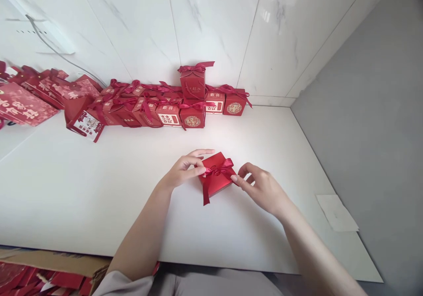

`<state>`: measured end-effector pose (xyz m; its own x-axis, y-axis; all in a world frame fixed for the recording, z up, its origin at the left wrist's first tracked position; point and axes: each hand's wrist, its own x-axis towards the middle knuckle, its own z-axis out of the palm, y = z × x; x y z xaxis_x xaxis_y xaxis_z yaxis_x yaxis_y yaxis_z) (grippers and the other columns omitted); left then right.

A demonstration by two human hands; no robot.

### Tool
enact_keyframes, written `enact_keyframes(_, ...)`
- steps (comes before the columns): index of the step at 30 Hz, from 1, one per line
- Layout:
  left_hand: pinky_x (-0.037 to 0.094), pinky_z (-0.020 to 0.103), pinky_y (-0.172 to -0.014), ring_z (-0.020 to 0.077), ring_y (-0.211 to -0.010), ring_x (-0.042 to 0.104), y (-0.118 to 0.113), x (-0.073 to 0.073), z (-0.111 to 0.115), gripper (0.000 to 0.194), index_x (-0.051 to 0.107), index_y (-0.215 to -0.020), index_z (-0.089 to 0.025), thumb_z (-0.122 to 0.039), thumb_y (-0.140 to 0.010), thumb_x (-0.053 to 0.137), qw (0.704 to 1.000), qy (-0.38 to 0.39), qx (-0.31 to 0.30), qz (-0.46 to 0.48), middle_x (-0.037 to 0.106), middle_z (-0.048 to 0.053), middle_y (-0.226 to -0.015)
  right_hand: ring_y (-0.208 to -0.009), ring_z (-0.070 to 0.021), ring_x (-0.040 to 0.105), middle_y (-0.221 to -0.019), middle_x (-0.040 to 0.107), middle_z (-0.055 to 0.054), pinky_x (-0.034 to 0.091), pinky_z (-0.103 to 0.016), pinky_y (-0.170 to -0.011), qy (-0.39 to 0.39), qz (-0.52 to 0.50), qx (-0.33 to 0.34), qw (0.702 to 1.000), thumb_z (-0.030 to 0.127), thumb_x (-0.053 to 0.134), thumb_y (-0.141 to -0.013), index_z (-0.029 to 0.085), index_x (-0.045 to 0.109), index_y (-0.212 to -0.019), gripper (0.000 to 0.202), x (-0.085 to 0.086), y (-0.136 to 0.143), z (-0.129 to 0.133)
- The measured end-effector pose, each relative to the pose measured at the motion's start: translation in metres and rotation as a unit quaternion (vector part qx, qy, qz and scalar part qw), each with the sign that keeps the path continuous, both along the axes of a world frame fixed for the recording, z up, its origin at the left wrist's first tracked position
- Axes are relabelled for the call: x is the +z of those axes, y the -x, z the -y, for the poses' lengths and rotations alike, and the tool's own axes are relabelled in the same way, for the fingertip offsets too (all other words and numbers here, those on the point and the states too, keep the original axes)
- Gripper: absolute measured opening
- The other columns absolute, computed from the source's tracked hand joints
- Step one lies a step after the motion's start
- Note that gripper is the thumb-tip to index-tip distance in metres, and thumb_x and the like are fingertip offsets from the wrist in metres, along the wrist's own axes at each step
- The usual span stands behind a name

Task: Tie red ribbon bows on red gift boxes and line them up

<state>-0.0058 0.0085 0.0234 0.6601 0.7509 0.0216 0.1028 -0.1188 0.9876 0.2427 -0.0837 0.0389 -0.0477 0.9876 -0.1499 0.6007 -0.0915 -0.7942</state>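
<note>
A small red box (216, 184) rests on the white table, turned at a slant, with a dark red ribbon bow (218, 171) tied across its top. One ribbon tail hangs over the near edge. At the box's left side, my left hand (185, 169) pinches the bow's left loop between thumb and forefinger, its other fingers reaching behind the box. On the right, my right hand (259, 183) has thumb and forefinger closed on the right ribbon tail at the box's corner.
Rows of red gift boxes (170, 115) with ribbons stand along the marbled wall. Red bags (29, 102) lie at the far left. A white paper (337, 212) is near the right edge. A cardboard box (53, 260) holding red items sits at the lower left.
</note>
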Motion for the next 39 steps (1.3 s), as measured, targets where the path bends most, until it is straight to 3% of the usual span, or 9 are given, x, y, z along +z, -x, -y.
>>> enact_keyframes(2,0.044,0.049,-0.105,0.0318,-0.130,0.050,-0.004,-0.002,0.001,0.031,0.070,-0.068,-0.020,-0.040,-0.088,0.058,0.999,0.018,0.025,0.015,0.056,0.009,-0.138,-0.061,-0.0182,0.063,-0.088,0.069,-0.004,0.047,-0.032,-0.058,0.028,-0.021,-0.030,0.999,0.063,0.057,-0.085,0.024,0.055,-0.084,0.038,-0.014,0.006,0.007)
enact_keyframes(5,0.043,0.048,-0.104,0.0312,-0.126,0.053,-0.013,-0.007,0.002,0.036,0.069,-0.066,-0.019,-0.043,-0.089,0.057,0.997,0.029,0.063,0.033,0.064,0.009,-0.128,-0.042,-0.0156,0.057,-0.055,0.060,0.002,0.044,-0.029,-0.048,0.099,-0.143,-0.032,0.984,0.064,0.059,-0.083,0.023,0.052,-0.069,0.043,-0.025,0.010,0.008)
enact_keyframes(10,0.052,0.035,-0.076,0.0208,-0.087,0.066,-0.023,-0.015,0.007,0.036,0.073,-0.104,-0.021,-0.048,-0.091,0.052,0.991,0.059,0.120,0.023,0.070,0.009,-0.115,-0.052,-0.0166,0.065,-0.055,0.067,-0.003,0.050,-0.028,-0.052,0.127,-0.314,-0.022,0.941,0.061,0.062,-0.083,0.020,0.056,-0.064,0.045,-0.024,0.010,0.008)
enact_keyframes(13,0.049,0.030,-0.063,0.0145,-0.069,0.062,-0.025,-0.020,0.008,0.040,0.073,-0.080,-0.019,-0.050,-0.091,0.051,0.988,0.050,0.145,0.026,0.070,0.008,-0.114,-0.058,-0.0184,0.068,-0.064,0.071,-0.007,0.055,-0.030,-0.058,0.150,-0.314,-0.019,0.937,0.061,0.062,-0.083,0.018,0.065,-0.069,0.046,-0.027,0.010,0.015)
enact_keyframes(17,0.050,0.030,-0.065,0.0173,-0.081,0.064,-0.026,-0.023,0.009,0.055,0.054,-0.050,-0.017,-0.055,-0.089,0.052,0.988,0.022,0.149,0.044,0.067,0.008,-0.120,-0.066,-0.0207,0.071,-0.082,0.074,-0.009,0.056,-0.034,-0.063,0.166,-0.328,-0.008,0.930,0.059,0.066,-0.081,0.018,0.073,-0.083,0.041,-0.033,0.017,0.022)
enact_keyframes(21,0.051,0.032,-0.069,0.0188,-0.086,0.065,-0.025,-0.023,0.008,0.058,0.049,-0.048,-0.016,-0.055,-0.091,0.048,0.986,0.058,0.138,0.078,0.064,0.008,-0.125,-0.072,-0.0203,0.069,-0.083,0.073,-0.007,0.054,-0.033,-0.066,0.128,-0.323,0.002,0.938,0.058,0.058,-0.087,0.021,0.072,-0.077,0.041,-0.035,0.020,0.024)
enact_keyframes(27,0.051,0.031,-0.071,0.0166,-0.079,0.065,-0.026,-0.025,0.007,0.042,0.069,-0.073,-0.016,-0.050,-0.091,0.052,0.979,0.096,0.157,0.090,0.063,0.008,-0.122,-0.089,-0.0235,0.064,-0.090,0.071,-0.007,0.051,-0.035,-0.078,0.073,-0.300,0.026,0.951,0.053,0.051,-0.093,0.022,0.066,-0.071,0.041,-0.033,0.017,0.024)
enact_keyframes(31,0.050,0.028,-0.067,0.0141,-0.076,0.061,-0.029,-0.024,0.008,0.038,0.070,-0.074,-0.016,-0.048,-0.089,0.056,0.973,0.106,0.185,0.093,0.061,0.007,-0.120,-0.089,-0.0236,0.062,-0.087,0.068,-0.005,0.046,-0.035,-0.081,0.032,-0.253,0.053,0.966,0.048,0.047,-0.096,0.022,0.061,-0.071,0.039,-0.030,0.017,0.024)
enact_keyframes(39,0.048,0.028,-0.064,0.0105,-0.069,0.054,-0.031,-0.023,0.007,0.051,0.043,-0.047,-0.015,-0.043,-0.084,0.063,0.957,0.156,0.207,0.132,0.061,0.003,-0.109,-0.066,-0.0191,0.053,-0.077,0.057,-0.006,0.042,-0.032,-0.063,-0.103,-0.050,0.149,0.982,0.039,0.037,-0.101,0.022,0.053,-0.070,0.038,-0.027,0.009,0.026)
